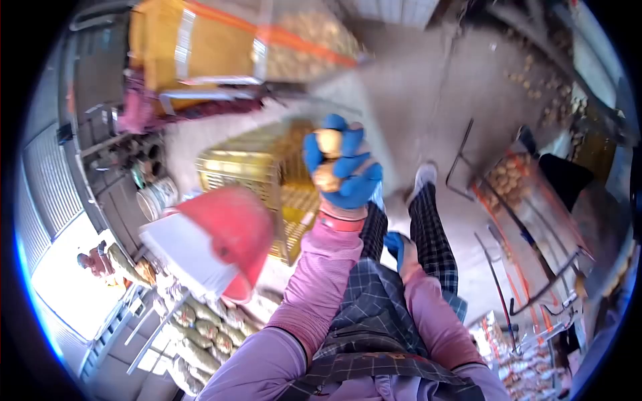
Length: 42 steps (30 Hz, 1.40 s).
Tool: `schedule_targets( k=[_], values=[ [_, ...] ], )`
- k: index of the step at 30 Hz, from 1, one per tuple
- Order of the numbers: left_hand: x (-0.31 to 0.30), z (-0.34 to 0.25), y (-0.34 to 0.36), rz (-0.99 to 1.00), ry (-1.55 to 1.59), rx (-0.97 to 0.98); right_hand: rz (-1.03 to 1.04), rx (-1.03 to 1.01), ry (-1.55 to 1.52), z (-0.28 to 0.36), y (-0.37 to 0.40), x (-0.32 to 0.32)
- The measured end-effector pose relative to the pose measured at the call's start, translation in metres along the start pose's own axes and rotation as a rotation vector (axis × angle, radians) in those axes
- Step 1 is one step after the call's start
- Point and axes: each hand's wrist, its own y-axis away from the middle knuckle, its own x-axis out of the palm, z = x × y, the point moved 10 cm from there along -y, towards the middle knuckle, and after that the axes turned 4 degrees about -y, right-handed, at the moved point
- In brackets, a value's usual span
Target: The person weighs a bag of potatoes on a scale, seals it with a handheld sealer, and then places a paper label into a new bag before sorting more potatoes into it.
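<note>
A concrete floor (428, 87) runs through the cluttered shed. The blue-gloved left hand (342, 170) is raised, fingers curled round two potatoes (328, 160) held in the air above a yellow crate (241, 170). The right hand (394, 244) sits low by the checked trouser leg (431, 234) — half hidden, so I cannot tell its grip. A filled trough (535, 200) stands off right.
</note>
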Motion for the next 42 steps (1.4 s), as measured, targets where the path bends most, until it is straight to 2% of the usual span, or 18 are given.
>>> schedule_targets(
  k=[4,5,7,9,11,12,13,16,20,23,25,26,27,29,31,32,37,42],
  values=[
    [0.183,-0.027,-0.062,0.043,-0.086,0.006,0.162,-0.148,-0.153,0.068,0.109,0.027],
    [0.191,-0.039,-0.073,-0.034,-0.107,-0.014,0.272,-0.8,0.496,0.123,0.153,0.041],
    [0.165,-0.061,-0.078,-0.208,-0.052,-0.145,0.206,-1.069,0.939,0.18,0.247,0.07],
    [0.157,-0.047,-0.052,-0.462,-0.392,0.01,0.328,-0.569,0.018,0.168,0.251,0.033],
    [0.174,0.034,-0.007,-0.549,-0.737,-0.069,0.339,-0.524,-0.325,0.173,0.277,0.016],
    [0.172,0.1,0.011,-0.312,-0.672,-0.377,0.299,-0.555,-0.406,0.174,0.305,0.012],
    [0.175,0.163,0.045,-0.503,-0.783,-0.492,0.272,-0.587,-0.479,0.18,0.328,0.007],
    [0.123,0.326,0.135,-0.55,-0.528,-1.134,0.265,-0.787,-0.337,0.178,0.367,-0.018],
    [0.101,0.448,0.17,-0.489,-0.288,-1.51,0.17,-0.803,-0.449,0.165,0.37,-0.078],
    [0.129,0.473,0.135,-0.08,-1.014,-1.636,0.399,-0.992,-0.593,0.215,0.424,-0.089],
    [0.154,0.481,0.109,0.218,-1.485,-1.619,-0.009,-0.685,-1.024,0.204,0.413,-0.135],
    [0.194,0.491,0.086,0.968,-1.988,-1.223,-0.145,-1.074,-0.463,0.231,0.421,-0.151],
    [0.268,0.512,0.085,1.557,-2.121,-1.08,-0.316,-1.14,-0.215,0.252,0.439,-0.158],
    [0.36,0.532,0.1,2.215,-1.954,-0.732,-0.261,-1.053,-0.409,0.293,0.435,-0.159],
    [0.462,0.531,0.095,2.258,-1.828,-0.142,-0.181,-0.88,-0.788,0.32,0.421,-0.15],
    [0.489,0.53,0.098,2.571,-1.836,0.578,-0.166,-0.98,-0.699,0.35,0.434,-0.14],
    [0.524,0.516,0.014,2.872,-1.8,0.418,-0.166,-1.161,-0.512,0.45,0.481,-0.087],
    [0.525,0.494,-0.058,3.05,-1.696,0.324,-0.14,-1.055,-0.681,0.486,0.474,-0.057]
  ],
)
